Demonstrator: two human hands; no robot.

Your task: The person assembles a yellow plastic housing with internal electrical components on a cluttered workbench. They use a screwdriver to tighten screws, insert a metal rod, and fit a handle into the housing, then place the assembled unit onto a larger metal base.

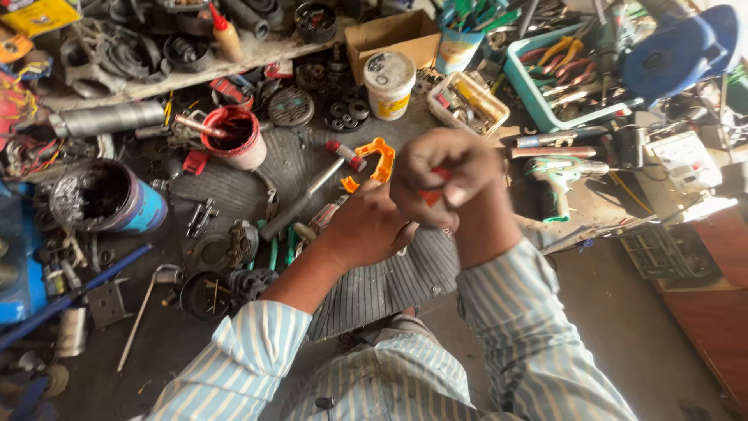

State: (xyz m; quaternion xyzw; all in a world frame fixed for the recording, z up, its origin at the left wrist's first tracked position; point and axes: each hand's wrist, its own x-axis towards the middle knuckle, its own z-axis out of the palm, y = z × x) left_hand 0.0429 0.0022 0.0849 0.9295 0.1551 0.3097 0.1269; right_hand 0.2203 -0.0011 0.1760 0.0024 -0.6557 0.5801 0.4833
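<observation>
1. Several containers ring the bench; at far left a yellow packet [39, 14] lies at the top corner.
2. Below it a dark can [105, 196] with a blue-and-purple side lies tipped, mouth to the left.
3. Right of that stands a red tub [236, 137], open, with a copper tube leaning on its rim.
4. Further right, a white bucket [388, 83] with a yellow label stands lidded, a cardboard box [389, 39] behind it.
5. A blue cup [460, 45] of green-handled tools comes next, then a white basket [467, 103] and a teal tray [538, 97] of pliers.
6. Left hand [366, 226] is curled shut, touching the right hand; what it grips I cannot tell.
7. An orange frame [379, 162] shows just above the left hand's knuckles, over the ribbed mat [374, 284].
8. Right hand [446, 181] is clenched, fingers pressed together around a small red piece [432, 195].
</observation>
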